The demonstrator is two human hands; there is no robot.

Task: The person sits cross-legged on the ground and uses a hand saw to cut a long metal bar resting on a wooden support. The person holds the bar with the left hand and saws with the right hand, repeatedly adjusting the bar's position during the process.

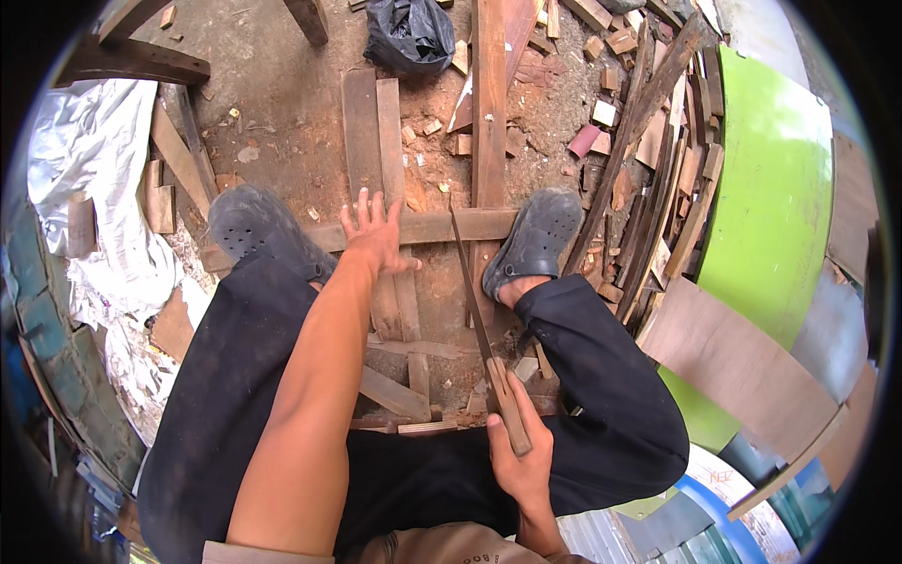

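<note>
My left hand (374, 235) presses flat, fingers spread, on a horizontal wooden plank (442, 227) that lies across the ground. My right hand (519, 456) grips the wooden handle of a hand saw (473, 291). The thin blade runs up from the handle and its tip meets the plank just right of my left hand. My two dark clogs stand on the plank, one (256, 227) at its left end and the other (537, 240) to the right of the blade. My legs wear dark trousers.
Long boards (489, 103) and shorter planks (373, 132) lie under the plank on dirt strewn with sawdust. A black plastic bag (409, 36) sits at the top. Scrap wood piles up at right beside a green curved panel (775, 197). White sheeting (89, 179) lies left.
</note>
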